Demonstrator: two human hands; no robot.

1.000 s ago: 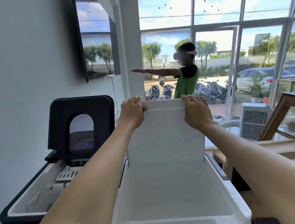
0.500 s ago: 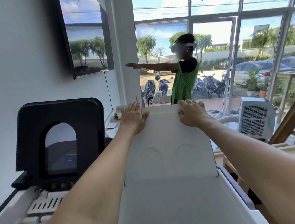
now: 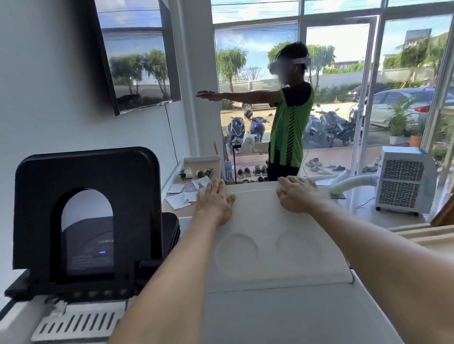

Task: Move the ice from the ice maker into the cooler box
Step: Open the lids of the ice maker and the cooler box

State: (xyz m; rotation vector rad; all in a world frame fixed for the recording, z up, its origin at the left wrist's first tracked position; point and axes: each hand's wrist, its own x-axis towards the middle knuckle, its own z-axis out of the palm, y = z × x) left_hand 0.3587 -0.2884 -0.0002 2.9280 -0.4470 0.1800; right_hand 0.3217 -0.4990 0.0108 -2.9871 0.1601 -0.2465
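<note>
The white cooler box (image 3: 283, 326) fills the lower middle, and its inside looks white and bare. Its lid (image 3: 270, 240), with two round recesses, leans far back away from me. My left hand (image 3: 215, 205) and my right hand (image 3: 296, 195) lie on the lid's far edge, fingers curled over it. To the left stands the ice maker (image 3: 76, 322), white inside with a slotted grille. Its black lid (image 3: 86, 216), which has an arched window, stands upright. I see no ice.
A person in a green vest (image 3: 286, 134) stands beyond the cooler with one arm stretched left. A white portable air conditioner (image 3: 403, 180) with a hose sits at the right, beside wooden furniture (image 3: 437, 241). Papers (image 3: 186, 193) lie on the desk behind.
The cooler lid has swung from upright to leaning far back, with both hands following its top edge. My view has moved closer and lower over the cooler.
</note>
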